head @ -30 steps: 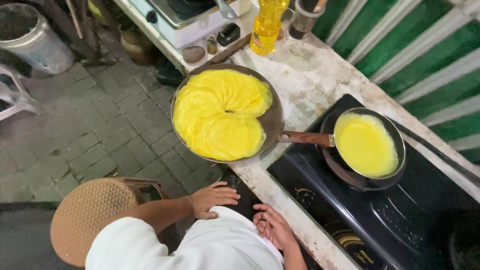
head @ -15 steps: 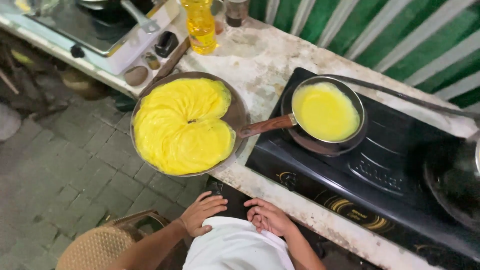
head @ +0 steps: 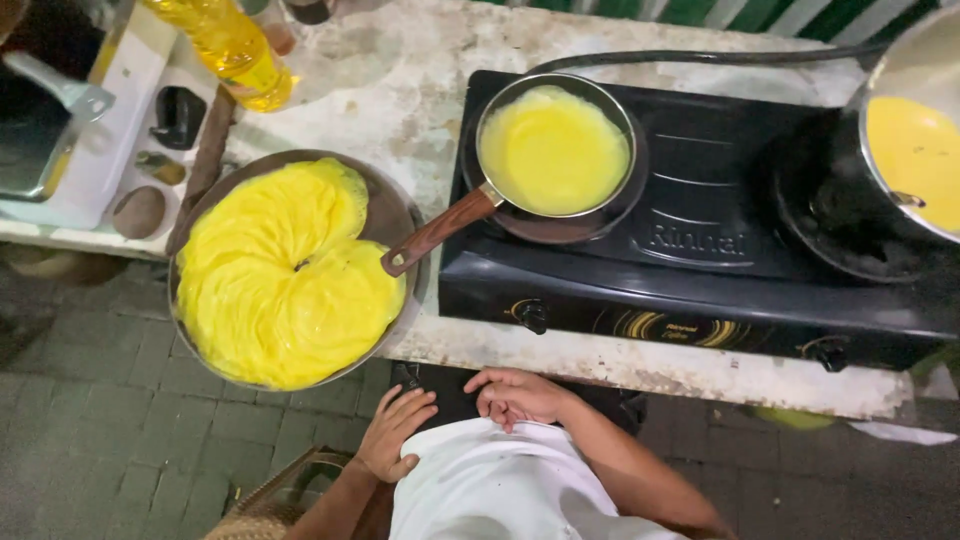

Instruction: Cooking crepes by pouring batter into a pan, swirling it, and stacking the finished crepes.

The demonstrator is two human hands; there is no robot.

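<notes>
White cloth point(head: 500, 480) at waist, left hand point(head: 392, 435) splayed, right hand point(head: 520, 395) curled on it

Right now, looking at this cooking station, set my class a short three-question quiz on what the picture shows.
1. True or false: the small frying pan with yellow batter sits on the black gas stove.
2. What are both hands touching? A) the pan handle B) the white cloth at the person's waist C) the stove knobs
3. Fill in: the round tray holds a stack of thin yellow ___.

Key: 1 true; 2 B, left hand and right hand; 3 crepes.
</notes>
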